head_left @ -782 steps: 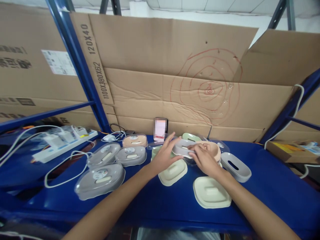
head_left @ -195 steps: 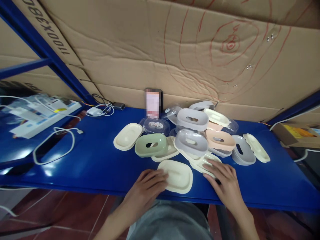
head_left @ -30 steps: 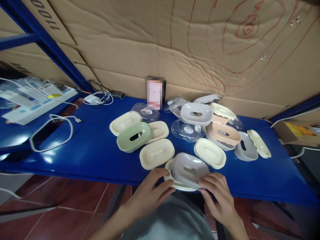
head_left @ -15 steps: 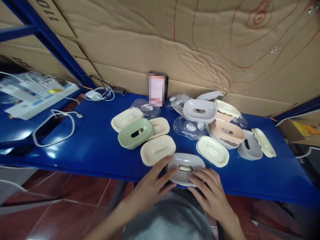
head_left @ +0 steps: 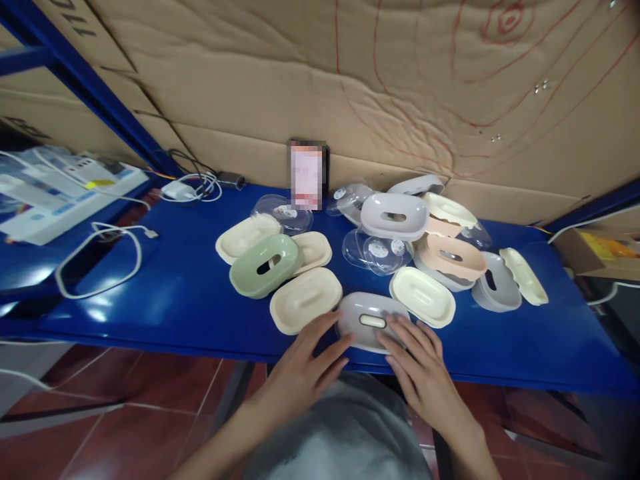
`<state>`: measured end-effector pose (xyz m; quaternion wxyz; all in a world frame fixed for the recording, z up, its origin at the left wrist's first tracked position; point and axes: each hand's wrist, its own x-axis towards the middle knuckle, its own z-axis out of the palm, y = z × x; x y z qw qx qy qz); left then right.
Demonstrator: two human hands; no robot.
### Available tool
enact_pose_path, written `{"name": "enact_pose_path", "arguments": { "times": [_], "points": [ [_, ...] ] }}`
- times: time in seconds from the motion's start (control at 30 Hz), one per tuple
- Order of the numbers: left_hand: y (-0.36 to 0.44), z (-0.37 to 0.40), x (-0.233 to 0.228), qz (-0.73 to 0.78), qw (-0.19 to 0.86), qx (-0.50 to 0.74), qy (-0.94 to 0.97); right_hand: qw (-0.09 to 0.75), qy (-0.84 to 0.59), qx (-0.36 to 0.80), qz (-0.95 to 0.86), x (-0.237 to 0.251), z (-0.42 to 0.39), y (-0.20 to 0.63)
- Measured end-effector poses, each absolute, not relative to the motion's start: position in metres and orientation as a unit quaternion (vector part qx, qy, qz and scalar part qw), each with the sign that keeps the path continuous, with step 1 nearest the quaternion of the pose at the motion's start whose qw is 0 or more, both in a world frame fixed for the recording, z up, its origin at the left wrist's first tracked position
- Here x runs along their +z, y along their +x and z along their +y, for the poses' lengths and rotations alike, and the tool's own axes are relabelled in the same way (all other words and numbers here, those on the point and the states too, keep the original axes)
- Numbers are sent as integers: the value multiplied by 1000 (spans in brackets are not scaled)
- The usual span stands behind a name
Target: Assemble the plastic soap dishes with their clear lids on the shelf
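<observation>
A grey oval plastic dish (head_left: 360, 339) with a slot in its middle sits at the front of the table, and a cream part fills the slot. My left hand (head_left: 313, 357) is at its left side, fingers spread against the rim and inner wall. On the right side, fingers of my right hand (head_left: 415, 357) press onto the dish beside the slot, thumb near the front rim. Just left lies a cream oval tray (head_left: 306, 300); a pale yellow one (head_left: 423, 297) is to the right. Behind them is a green slotted dish (head_left: 260, 283).
Clear lids (head_left: 385, 257), a stacked grey dish (head_left: 395, 230) and peach dishes (head_left: 450, 250) crowd the back right. A phone-like screen (head_left: 307, 177) leans on the cardboard wall (head_left: 225, 80). White cables (head_left: 137, 260) and a power strip (head_left: 75, 207) lie at left.
The grey dish has gone from tilted at the table's edge to lying flatter and slightly farther back. The cream part now fills its slot more fully. Both hands stay on it.
</observation>
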<state>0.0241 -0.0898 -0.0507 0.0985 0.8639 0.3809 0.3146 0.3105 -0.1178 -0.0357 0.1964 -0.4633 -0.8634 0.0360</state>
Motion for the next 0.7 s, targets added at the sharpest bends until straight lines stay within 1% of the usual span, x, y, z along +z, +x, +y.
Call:
{"name": "enact_pose_path", "arguments": {
  "times": [0.13,0.23,0.37,0.53,0.6,0.7],
  "points": [
    [25,-90,-48,371,95,312,870,256,-491,38,-832,-30,-107,340],
    [26,-89,-47,370,102,323,865,275,-529,-3,-803,-22,-88,361],
    [30,-89,-47,376,104,322,863,220,-490,-54,-842,-10,-41,364],
    [33,-91,-49,391,104,326,854,135,-444,-65,-883,1,23,342],
    [33,-91,-49,394,109,323,854,120,-433,-54,-892,2,38,334],
    [32,-90,-50,388,113,324,856,124,-417,-40,-900,-2,49,325]
  ]
}}
